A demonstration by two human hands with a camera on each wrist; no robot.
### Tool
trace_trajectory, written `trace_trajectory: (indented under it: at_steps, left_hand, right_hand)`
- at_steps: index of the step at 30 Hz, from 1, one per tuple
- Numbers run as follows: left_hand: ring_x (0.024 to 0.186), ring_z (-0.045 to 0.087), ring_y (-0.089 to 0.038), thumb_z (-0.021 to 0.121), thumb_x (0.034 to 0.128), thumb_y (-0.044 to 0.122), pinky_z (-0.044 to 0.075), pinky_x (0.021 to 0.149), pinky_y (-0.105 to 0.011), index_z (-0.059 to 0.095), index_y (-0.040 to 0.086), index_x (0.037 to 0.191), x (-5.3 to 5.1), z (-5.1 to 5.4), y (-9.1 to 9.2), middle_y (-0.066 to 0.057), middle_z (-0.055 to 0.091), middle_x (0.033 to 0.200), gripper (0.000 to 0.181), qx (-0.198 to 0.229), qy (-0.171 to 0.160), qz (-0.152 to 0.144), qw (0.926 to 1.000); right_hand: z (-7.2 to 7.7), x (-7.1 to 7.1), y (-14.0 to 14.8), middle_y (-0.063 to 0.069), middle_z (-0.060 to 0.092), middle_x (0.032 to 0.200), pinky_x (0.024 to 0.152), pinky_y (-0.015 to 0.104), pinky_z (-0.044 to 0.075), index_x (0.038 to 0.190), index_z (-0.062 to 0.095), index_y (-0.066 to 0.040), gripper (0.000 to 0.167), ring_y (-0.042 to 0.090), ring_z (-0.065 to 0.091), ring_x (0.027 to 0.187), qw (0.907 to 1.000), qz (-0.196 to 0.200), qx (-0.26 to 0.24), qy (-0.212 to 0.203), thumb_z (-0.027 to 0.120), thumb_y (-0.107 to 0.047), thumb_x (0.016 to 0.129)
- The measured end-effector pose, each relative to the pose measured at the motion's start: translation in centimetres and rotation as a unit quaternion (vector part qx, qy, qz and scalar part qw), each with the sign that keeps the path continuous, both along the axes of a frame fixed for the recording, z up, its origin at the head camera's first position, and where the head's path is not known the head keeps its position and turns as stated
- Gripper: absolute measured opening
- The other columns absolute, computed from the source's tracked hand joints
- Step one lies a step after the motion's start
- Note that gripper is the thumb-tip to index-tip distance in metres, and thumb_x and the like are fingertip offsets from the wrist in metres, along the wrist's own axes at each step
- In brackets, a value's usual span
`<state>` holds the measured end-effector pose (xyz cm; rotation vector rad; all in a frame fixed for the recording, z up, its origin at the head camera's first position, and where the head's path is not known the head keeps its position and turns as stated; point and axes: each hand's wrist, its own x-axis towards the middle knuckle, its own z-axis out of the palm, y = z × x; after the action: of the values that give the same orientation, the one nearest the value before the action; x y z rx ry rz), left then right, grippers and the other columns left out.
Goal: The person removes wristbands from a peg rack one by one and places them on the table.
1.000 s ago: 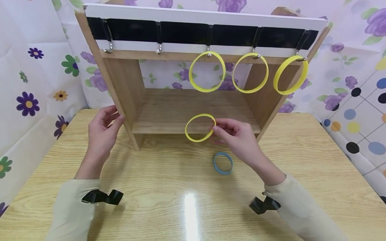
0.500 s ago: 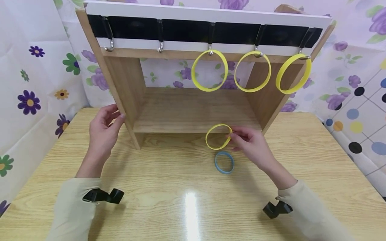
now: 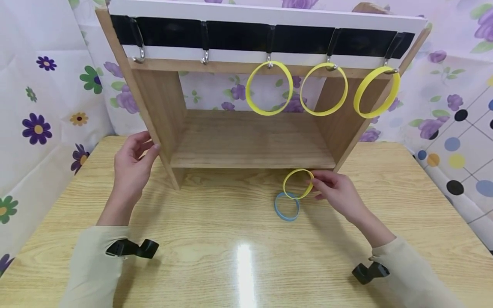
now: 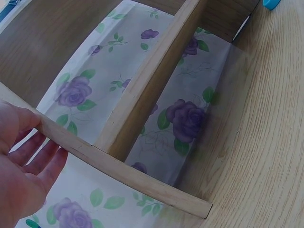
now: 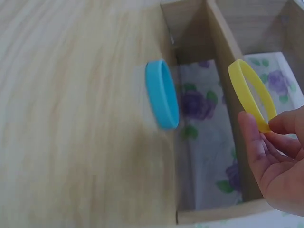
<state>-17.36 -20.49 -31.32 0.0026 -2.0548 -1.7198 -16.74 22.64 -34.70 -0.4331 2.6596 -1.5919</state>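
My right hand (image 3: pixel 343 194) pinches a yellow wristband (image 5: pixel 241 88) between thumb and fingers, at the front right of the wooden shelf (image 3: pixel 250 139). In the head view this band overlaps a blue wristband (image 5: pixel 156 95), which sits on the table below it. My left hand (image 3: pixel 132 164) touches the shelf's left side panel, its thumb at the front edge and its loosely bent fingers against the outer face. Three more yellow wristbands hang from hooks: a middle one (image 3: pixel 249 92), a second (image 3: pixel 345 90) to its right and a rightmost one (image 3: pixel 358 96).
A black and white strip (image 3: pixel 235 36) with several metal hooks runs along the shelf top. Its two left hooks, one bare hook (image 3: pixel 139 55) and another bare hook (image 3: pixel 205 57), carry no band. Flowered cloth (image 3: pixel 57 85) covers the walls around the wood-grain table (image 3: pixel 192 256).
My right hand has carried the yellow wristband right and down, from the shelf's front to beside the blue one. The left hand keeps its place on the side panel.
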Motion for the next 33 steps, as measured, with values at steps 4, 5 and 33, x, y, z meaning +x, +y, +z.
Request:
trace_trajectory:
  at_steps: [4, 5, 33]
  left_hand:
    - [0.107, 0.056, -0.012, 0.059, 0.0926, -0.003, 0.048, 0.094, -0.025, 0.058, 0.001, 0.12, 0.0, 0.0, 0.1, 0.001, 0.059, 0.117, 0.028, 0.012, 0.006, 0.0, 0.9999]
    - [0.107, 0.056, -0.012, 0.059, 0.0925, -0.003, 0.048, 0.095, -0.025, 0.058, 0.002, 0.12, 0.0, 0.0, 0.1, 0.0, 0.059, 0.117, 0.028, 0.013, 0.006, 0.001, 0.9999]
    - [0.109, 0.055, -0.011, 0.059, 0.0943, 0.003, 0.047, 0.096, -0.026, 0.057, 0.002, 0.123, 0.1, 0.0, 0.0, 0.002, 0.058, 0.118, 0.029, -0.021, 0.001, 0.002, 0.9998]
  right_hand:
    - [-0.6, 0.0, 1.1, 0.031, 0.062, 0.108, 0.067, 0.033, 0.059, 0.121, 0.056, 0.014, 0.029, 0.03, 0.067, 0.087, 0.9999, -0.004, 0.011, -0.006, 0.053, -0.003, 0.098]
    - [-0.7, 0.0, 1.3, 0.031, 0.062, 0.107, 0.067, 0.033, 0.059, 0.121, 0.056, 0.014, 0.029, 0.03, 0.067, 0.087, 0.9999, -0.004, 0.014, -0.007, 0.053, -0.003, 0.098]
    - [-3.7, 0.6, 5.8, 0.026, 0.064, 0.099, 0.068, 0.036, 0.059, 0.126, 0.048, 0.019, 0.033, 0.022, 0.068, 0.077, 0.9912, 0.044, 0.008, -0.124, 0.049, 0.002, 0.097]
